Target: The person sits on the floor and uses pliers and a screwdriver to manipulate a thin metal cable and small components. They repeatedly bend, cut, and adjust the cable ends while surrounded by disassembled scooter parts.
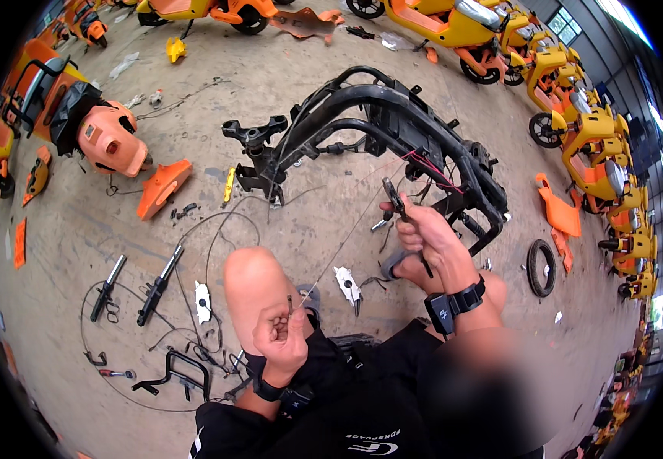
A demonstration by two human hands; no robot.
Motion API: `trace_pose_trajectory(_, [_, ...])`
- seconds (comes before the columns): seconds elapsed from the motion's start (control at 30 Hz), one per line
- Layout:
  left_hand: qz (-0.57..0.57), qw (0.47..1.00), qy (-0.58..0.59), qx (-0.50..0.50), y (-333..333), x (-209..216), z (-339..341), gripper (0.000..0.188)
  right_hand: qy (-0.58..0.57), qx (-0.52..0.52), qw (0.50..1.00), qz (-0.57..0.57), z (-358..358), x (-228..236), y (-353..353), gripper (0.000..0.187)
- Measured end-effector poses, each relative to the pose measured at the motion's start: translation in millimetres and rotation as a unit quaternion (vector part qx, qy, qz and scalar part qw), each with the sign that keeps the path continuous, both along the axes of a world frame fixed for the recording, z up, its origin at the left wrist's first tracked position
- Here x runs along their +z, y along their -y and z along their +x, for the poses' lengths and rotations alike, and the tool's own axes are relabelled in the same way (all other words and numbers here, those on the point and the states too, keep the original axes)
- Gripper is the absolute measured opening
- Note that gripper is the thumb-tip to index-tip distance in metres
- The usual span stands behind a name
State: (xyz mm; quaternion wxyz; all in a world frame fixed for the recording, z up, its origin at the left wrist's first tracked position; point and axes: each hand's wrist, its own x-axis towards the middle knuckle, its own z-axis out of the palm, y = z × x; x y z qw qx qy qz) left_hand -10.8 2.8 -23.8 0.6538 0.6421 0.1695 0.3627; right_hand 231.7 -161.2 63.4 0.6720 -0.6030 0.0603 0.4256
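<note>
My left hand (279, 336) is closed in front of my left knee, pinching the end of a thin metal cable (347, 249). The cable slants up and right in a taut line toward my right hand (427, 233). That hand grips a dark hand tool that looks like pliers (391, 193), its head pointing up and a handle showing below the fist. Whether the jaws bite on the cable I cannot tell. Just beyond my hands stands a bare black scooter frame (393, 107), with pink-red wires (432, 164) hanging from its side.
Fork tubes (162, 287), a black bracket (175, 375) and looped cables lie at the left. White parts (348, 287) rest near my feet. Orange panels (165, 187) and a tyre (540, 268) lie farther out. Yellow-orange scooters (591, 153) line the far and right sides.
</note>
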Motion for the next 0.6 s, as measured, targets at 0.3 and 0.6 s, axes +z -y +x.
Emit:
trace_pose_trajectory(0.3, [-0.03,0.999,-0.01,0.01,-0.7,8.5,-1.9,0.015,0.01,0.007,0.999,-0.035,-14.9,7.7,-9.3,0.047])
trace_pose_trajectory(0.6, [-0.072,0.997,0.015,0.009,-0.5,9.6,-1.7,0.014,0.008,0.0,0.999,-0.031,-33.1,11.4,-18.0,0.048])
